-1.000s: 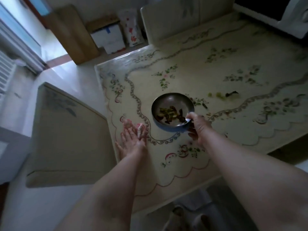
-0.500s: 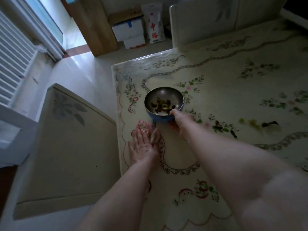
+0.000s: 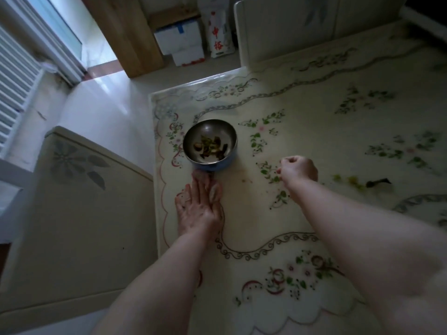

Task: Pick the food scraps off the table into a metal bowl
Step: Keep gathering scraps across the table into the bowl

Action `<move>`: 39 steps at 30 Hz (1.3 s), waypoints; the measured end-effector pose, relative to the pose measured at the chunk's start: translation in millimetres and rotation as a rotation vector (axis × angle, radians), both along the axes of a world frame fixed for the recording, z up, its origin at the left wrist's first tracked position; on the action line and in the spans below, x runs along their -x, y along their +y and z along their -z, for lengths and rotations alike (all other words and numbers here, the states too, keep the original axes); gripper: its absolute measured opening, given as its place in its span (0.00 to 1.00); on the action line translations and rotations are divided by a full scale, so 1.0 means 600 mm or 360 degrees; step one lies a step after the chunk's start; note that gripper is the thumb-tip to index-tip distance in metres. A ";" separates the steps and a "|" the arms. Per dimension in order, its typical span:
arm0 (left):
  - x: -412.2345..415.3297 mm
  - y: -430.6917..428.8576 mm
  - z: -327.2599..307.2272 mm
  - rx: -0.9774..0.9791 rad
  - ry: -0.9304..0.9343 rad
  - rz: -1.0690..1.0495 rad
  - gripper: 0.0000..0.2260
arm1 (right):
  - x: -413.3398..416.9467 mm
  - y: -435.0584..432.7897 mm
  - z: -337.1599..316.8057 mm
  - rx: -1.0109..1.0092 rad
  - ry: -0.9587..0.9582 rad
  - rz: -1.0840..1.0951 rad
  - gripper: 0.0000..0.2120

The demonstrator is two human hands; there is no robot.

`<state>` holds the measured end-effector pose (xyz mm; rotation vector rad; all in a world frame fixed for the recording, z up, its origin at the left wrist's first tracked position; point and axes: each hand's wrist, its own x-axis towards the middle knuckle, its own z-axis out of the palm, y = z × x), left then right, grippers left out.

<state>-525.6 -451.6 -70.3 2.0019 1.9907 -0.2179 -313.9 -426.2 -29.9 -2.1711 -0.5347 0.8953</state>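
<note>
A metal bowl (image 3: 210,144) with dark and green scraps inside stands near the table's left edge. My left hand (image 3: 198,206) lies flat on the table just in front of the bowl, fingers spread, fingertips close to its base. My right hand (image 3: 298,168) hovers to the right of the bowl, off its rim, fingers loosely curled; nothing shows in it. More food scraps (image 3: 360,183), green bits and a dark piece, lie on the table farther right.
The table (image 3: 314,112) wears a cream cloth with flower prints. A cushioned chair (image 3: 79,213) stands at the left, another chair back (image 3: 285,30) at the far side. Boxes and a bag (image 3: 219,32) sit on the floor beyond.
My right hand has let go of the bowl's rim and moved right, away from it. The bowl now sits nearer the table's left edge. My left hand stays flat.
</note>
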 end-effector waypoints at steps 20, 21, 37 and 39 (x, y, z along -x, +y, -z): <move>-0.349 -0.069 0.010 0.0075 -0.0146 0.0362 0.27 | -0.292 -0.273 0.030 0.0701 -0.1013 -0.0741 0.14; -0.338 -0.074 0.009 -0.0015 -0.0132 0.0365 0.27 | -0.289 -0.275 0.030 0.0707 -0.1064 -0.0788 0.14; -0.244 -0.057 -0.053 -0.0161 -0.0117 -0.0157 0.15 | -0.266 -0.283 0.010 0.0694 -0.1115 -0.0692 0.13; -0.266 -0.042 -0.053 -0.0157 -0.0226 -0.0045 0.15 | -0.278 -0.285 0.004 0.0575 -0.1001 -0.0626 0.14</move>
